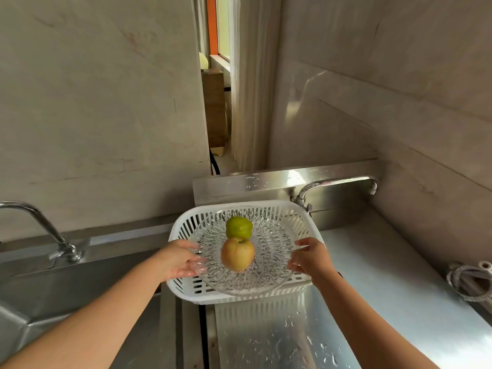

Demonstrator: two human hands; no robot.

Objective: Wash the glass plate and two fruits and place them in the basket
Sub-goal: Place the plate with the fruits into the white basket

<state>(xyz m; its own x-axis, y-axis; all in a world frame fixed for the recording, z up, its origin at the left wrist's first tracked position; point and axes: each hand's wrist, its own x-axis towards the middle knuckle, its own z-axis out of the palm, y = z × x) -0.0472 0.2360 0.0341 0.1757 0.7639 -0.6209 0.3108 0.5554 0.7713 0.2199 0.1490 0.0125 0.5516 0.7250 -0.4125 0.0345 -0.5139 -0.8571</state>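
From the head camera, the glass plate (247, 258) sits level in or just over the white basket (183, 227), which stands on the steel counter (386, 275) beside the sink (66, 286). On the plate lie two fruits, touching each other: a reddish-yellow apple (237, 253) nearer the person and a green fruit (238, 227) behind it. The left hand (179, 261) holds the plate's left rim with fingers (195, 266) curled at the edge; the right hand (310, 258) grasps the right rim likewise. Whether the plate already rests on the basket floor I cannot tell.

The plate looks stiff, brittle and fairly heavy, and with water drops on the counter it is likely wet and slippery, so opposite rims, taken with both hands, seem the right hold. The fruits are round, firm and free to roll, so the plate should be kept flat. The plate is round with no long axis, its face upward. The apple's stem hollow points up and slightly away. The two fruits line up away from the person, across the basket's left-to-right length.
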